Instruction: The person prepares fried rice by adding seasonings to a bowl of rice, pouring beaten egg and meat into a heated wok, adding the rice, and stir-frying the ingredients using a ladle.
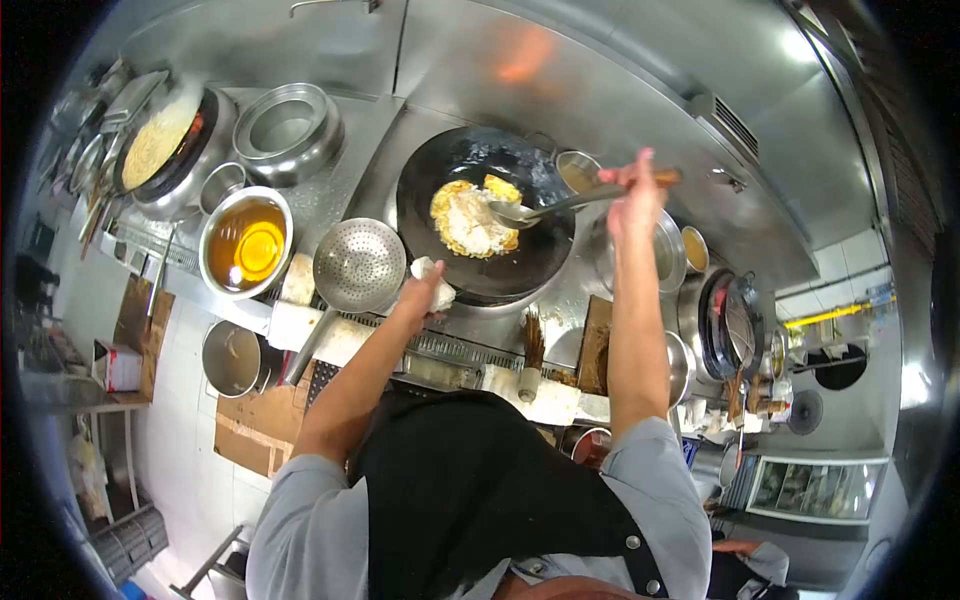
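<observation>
A black wok (420, 215) holds white rice with yellow egg (475, 222) near its middle. My right hand (636, 200) is wrapped round the handle of a metal ladle (518, 212), whose bowl touches the food. At the wok's near left edge, my left hand (422, 292) grips a white cloth (436, 288) against the rim. Just left of that hand lies a perforated strainer (360, 265), its handle pointing down and left.
Left are a bowl of yellow oil (213, 250), a lidded metal pot (330, 135) and a pan of noodles (128, 165). A brush (533, 350) lies before the wok. More pots (672, 255) stand right. Another person's sleeve (768, 562) shows at lower right.
</observation>
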Demonstrator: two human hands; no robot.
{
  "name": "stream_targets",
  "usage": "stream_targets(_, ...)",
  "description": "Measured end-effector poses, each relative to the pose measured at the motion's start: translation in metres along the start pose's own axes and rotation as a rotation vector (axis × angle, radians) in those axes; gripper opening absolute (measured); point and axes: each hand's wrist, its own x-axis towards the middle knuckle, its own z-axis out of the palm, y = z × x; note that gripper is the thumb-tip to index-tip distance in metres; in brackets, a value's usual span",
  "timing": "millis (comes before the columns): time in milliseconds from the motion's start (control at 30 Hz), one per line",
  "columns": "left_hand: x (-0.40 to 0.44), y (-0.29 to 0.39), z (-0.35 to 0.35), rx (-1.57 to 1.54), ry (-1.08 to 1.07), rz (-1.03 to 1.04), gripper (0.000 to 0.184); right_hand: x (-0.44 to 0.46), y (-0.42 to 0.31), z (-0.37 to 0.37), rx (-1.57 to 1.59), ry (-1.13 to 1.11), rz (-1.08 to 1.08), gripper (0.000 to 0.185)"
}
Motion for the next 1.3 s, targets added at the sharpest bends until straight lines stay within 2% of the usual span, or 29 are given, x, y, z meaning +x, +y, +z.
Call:
stream_targets(33,-0.002,-0.001,-0.01,-0.011,0.013,0.001,0.045,-0.007,-0.011,0.01,0.045,-0.071,-0.068,0.041)
stream_targets(100,-0.01,-0.013,-0.044,-0.083,-0.093,-0.059,0.05,-0.043,-0.03,0.022,0.084,-0.223,-0.174,0.038)
stream_targets(133,-0.037,-0.011,-0.055,-0.041,-0.053,0.114,0.056,-0.048,-0.013,0.031,-0.165,-0.24,-0.305,0.042)
stream_targets(167,-0.05,-0.014,-0.075,0.038,-0.048,0.084,0.055,-0.059,0.012,0.041,-0.42,-0.252,-0.432,0.046)
stream_targets(200,-0.054,-0.028,-0.099,0.007,-0.037,0.034,0.049,-0.066,0.041,0.053,-0.462,-0.206,-0.128,0.041)
stream_targets(233,-0.067,-0.025,-0.111,0.01,-0.038,0.047,0.049,-0.054,0.061,0.054,-0.341,-0.413,-0.154,0.037)
stream_targets(300,-0.107,-0.019,-0.129,0.176,0.071,0.172,0.043,-0.054,0.028,0.071,-0.299,-0.341,-0.102,0.034)
stream_targets(333,-0.117,-0.023,-0.136,0.176,0.073,0.172,0.043,-0.06,0.007,0.077,-0.343,-0.278,-0.157,0.039)
stream_targets(367,-0.124,-0.026,-0.141,0.041,0.107,0.132,0.043,-0.06,0.003,0.069,-0.129,-0.335,-0.2,0.038)
stream_targets(400,-0.133,-0.033,-0.145,-0.091,0.137,0.085,0.042,-0.064,0.013,0.07,-0.129,-0.251,-0.255,0.037)
stream_targets(433,-0.136,-0.044,-0.149,-0.088,0.132,0.083,0.042,-0.067,0.028,0.07,-0.13,-0.166,-0.313,0.036)
stream_targets(500,-0.129,-0.065,-0.159,-0.004,0.221,0.062,0.037,-0.054,0.074,0.07,-0.1,-0.278,-0.138,0.034)
stream_targets(567,-0.135,-0.07,-0.151,-0.061,0.158,0.147,0.03,-0.06,0.044,0.082,-0.197,-0.307,-0.101,0.033)
stream_targets(633,-0.132,-0.071,-0.155,-0.125,0.059,0.066,0.031,-0.092,0.004,0.087,-0.18,-0.286,-0.134,0.035)
stream_targets(700,-0.124,-0.074,-0.156,-0.097,0.034,0.075,0.031,-0.109,0.02,0.074,-0.083,-0.279,-0.159,0.036)
stream_targets(767,-0.121,-0.062,-0.157,-0.043,0.008,0.094,0.03,-0.116,0.049,0.069,-0.295,-0.372,-0.095,0.033)
stream_targets(800,-0.119,-0.054,-0.151,-0.027,0.001,0.084,0.029,-0.107,0.042,0.066,-0.442,-0.4,-0.105,0.029)
stream_targets(833,-0.116,-0.043,-0.145,-0.022,-0.003,0.077,0.028,-0.106,0.027,0.071,-0.442,-0.402,-0.113,0.029)
stream_targets(900,-0.106,-0.03,-0.135,0.004,-0.014,-0.002,0.025,-0.108,0.003,0.076,-0.065,-0.334,-0.191,0.029)
stream_targets(967,-0.087,-0.035,-0.133,-0.022,-0.09,0.048,0.025,-0.109,0.019,0.071,0.055,-0.406,-0.249,0.029)
stream_targets(1033,-0.079,-0.032,-0.114,0.015,-0.066,0.067,0.025,-0.11,0.063,0.072,-0.128,-0.423,-0.135,0.029)
stream_targets(1100,-0.07,-0.036,-0.095,-0.001,-0.088,0.262,0.029,-0.101,0.039,0.07,-0.216,-0.452,-0.076,0.03)
stream_targets(1133,-0.074,-0.031,-0.083,-0.005,-0.118,0.307,0.024,-0.106,0.015,0.071,-0.179,-0.379,-0.122,0.031)
stream_targets(1167,-0.072,-0.028,-0.08,-0.005,-0.117,0.297,0.024,-0.108,-0.001,0.065,-0.146,-0.309,-0.168,0.032)
stream_targets(1200,-0.071,-0.029,-0.079,-0.069,-0.153,0.154,0.026,-0.109,-0.012,0.047,-0.016,-0.392,-0.123,0.028)
stream_targets(1233,-0.069,-0.025,-0.075,-0.134,-0.188,0.02,0.027,-0.109,-0.006,0.043,-0.022,-0.392,-0.118,0.028)
stream_targets(1267,-0.079,-0.007,-0.064,-0.112,-0.16,-0.077,0.031,-0.11,0.009,0.037,-0.255,-0.434,-0.142,0.03)
stream_targets(1300,-0.072,-0.005,-0.056,-0.106,-0.158,-0.081,0.031,-0.112,0.025,0.027,-0.485,-0.467,-0.163,0.032)
